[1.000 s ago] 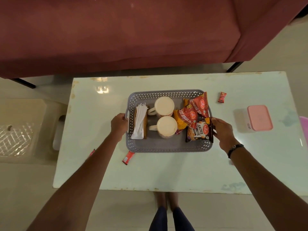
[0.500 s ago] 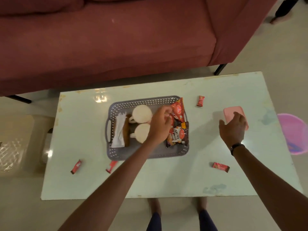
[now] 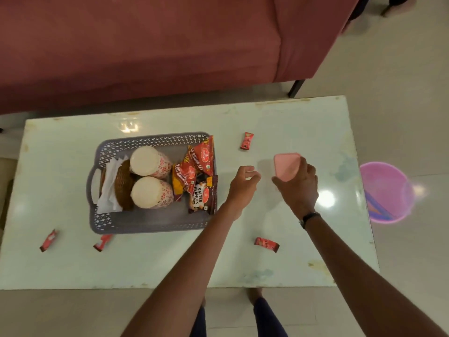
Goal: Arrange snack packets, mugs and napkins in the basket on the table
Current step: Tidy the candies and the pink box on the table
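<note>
Left hand [image 3: 244, 182] has left the basket [image 3: 150, 222], loosely curled, empty; right hand [image 3: 297, 188] now grips the pink box [image 3: 286, 165].

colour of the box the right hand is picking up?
Pink. The small lidded box in the right hand shows clearly in the head view.
</note>
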Tool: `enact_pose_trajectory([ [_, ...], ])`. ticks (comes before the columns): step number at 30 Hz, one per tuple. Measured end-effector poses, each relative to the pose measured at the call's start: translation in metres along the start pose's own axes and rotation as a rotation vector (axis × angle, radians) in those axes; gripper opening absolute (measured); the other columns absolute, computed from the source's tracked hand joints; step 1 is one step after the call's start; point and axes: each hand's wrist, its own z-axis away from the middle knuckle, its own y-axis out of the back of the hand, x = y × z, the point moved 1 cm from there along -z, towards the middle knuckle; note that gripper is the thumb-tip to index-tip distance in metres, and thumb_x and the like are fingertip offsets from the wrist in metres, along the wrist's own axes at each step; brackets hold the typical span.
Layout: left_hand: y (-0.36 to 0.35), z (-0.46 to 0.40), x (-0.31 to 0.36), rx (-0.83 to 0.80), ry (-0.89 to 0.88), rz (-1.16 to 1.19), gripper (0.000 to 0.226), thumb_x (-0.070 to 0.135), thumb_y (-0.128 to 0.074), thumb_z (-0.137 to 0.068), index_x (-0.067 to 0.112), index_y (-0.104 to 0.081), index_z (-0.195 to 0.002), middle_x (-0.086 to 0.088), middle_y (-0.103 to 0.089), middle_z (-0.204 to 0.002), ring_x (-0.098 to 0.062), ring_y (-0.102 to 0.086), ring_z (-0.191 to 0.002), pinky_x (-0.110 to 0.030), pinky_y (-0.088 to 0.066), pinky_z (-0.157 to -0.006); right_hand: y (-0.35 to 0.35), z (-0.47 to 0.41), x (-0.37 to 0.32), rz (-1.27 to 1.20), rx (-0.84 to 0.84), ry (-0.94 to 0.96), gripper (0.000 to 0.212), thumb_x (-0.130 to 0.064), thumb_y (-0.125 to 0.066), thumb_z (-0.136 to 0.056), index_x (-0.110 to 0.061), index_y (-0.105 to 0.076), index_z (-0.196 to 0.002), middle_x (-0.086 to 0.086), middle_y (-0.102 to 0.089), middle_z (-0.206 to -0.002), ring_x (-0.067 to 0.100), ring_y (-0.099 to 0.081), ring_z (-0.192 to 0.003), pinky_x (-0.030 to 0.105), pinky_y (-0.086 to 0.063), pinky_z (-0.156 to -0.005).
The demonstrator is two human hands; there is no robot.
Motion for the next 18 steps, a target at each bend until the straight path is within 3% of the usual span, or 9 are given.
enact_pose_trajectory([
  [3,-0.006,0.002,0.000,-0.053,0.086,0.195,0.046,0.044,-0.046,-0.093,0.020,-0.041,-0.132,0.000,-0.050,-0.133,-0.019,-0.049,-0.117,-0.039,-0.041,-0.102,0.009,0.014,-0.011,-0.079,-0.048,0.015,0.085,-0.037,-0.079,-0.068,-0.015,-0.035,-0.138,0.013,-0.047,-0.132,0.032,-0.041,-0.122,0.041,-0.045,-0.086],
  [5,-0.010,0.004,0.004,-0.079,0.151,0.331,0.048,0.057,-0.035,-0.092,0.026,-0.046,-0.126,0.004,-0.053,-0.121,-0.019,-0.049,-0.115,-0.045,-0.039,-0.103,0.013,0.025,-0.020,-0.151,-0.089,0.033,0.085,-0.041,-0.080,-0.066,-0.017,-0.037,-0.136,0.012,-0.049,-0.129,0.031,-0.044,-0.120,0.041,-0.046,-0.088],
  [7,-0.013,0.002,0.005,-0.097,0.186,0.424,0.053,0.066,-0.027,-0.089,0.028,-0.056,-0.114,0.000,-0.062,-0.111,-0.020,-0.058,-0.107,-0.045,-0.048,-0.093,0.015,0.033,-0.026,-0.205,-0.127,0.026,0.083,-0.043,-0.079,-0.066,-0.020,-0.039,-0.134,0.011,-0.050,-0.126,0.030,-0.046,-0.117,0.043,-0.050,-0.089],
  [10,-0.017,0.000,-0.001,-0.116,0.173,0.449,0.073,0.072,-0.023,-0.084,0.022,-0.055,-0.126,-0.008,-0.065,-0.118,-0.024,-0.062,-0.108,-0.036,-0.055,-0.075,0.017,0.039,-0.032,-0.253,-0.155,-0.005,0.078,-0.045,-0.077,-0.067,-0.023,-0.041,-0.132,0.009,-0.050,-0.122,0.028,-0.048,-0.115,0.039,-0.050,-0.086],
  [12,-0.018,-0.001,-0.007,-0.131,0.154,0.485,0.078,0.074,-0.025,-0.083,0.019,-0.054,-0.129,-0.013,-0.063,-0.124,-0.025,-0.063,-0.109,-0.032,-0.056,-0.072,0.019,0.040,-0.034,-0.268,-0.179,-0.006,0.074,-0.045,-0.076,-0.068,-0.024,-0.043,-0.131,0.008,-0.050,-0.116,0.026,-0.050,-0.110,0.031,-0.046,-0.081],
  [15,-0.016,-0.002,-0.012,-0.123,0.100,0.501,0.079,0.075,-0.030,-0.080,0.017,-0.056,-0.127,-0.017,-0.061,-0.127,-0.030,-0.062,-0.113,-0.040,-0.054,-0.086,0.021,0.039,-0.034,-0.287,-0.239,-0.007,0.071,-0.045,-0.076,-0.069,-0.024,-0.045,-0.129,0.001,-0.044,-0.106,0.020,-0.048,-0.099,0.028,-0.044,-0.079],
  [18,-0.012,0.000,-0.013,-0.096,0.109,0.455,0.084,0.078,-0.036,-0.072,0.017,-0.057,-0.125,-0.017,-0.062,-0.125,-0.032,-0.062,-0.113,-0.050,-0.048,-0.098,0.020,0.037,-0.027,-0.413,-0.338,-0.068,0.078,-0.048,-0.078,-0.064,-0.025,-0.047,-0.132,0.001,-0.054,-0.118,0.020,-0.056,-0.104,0.034,-0.053,-0.087],
])
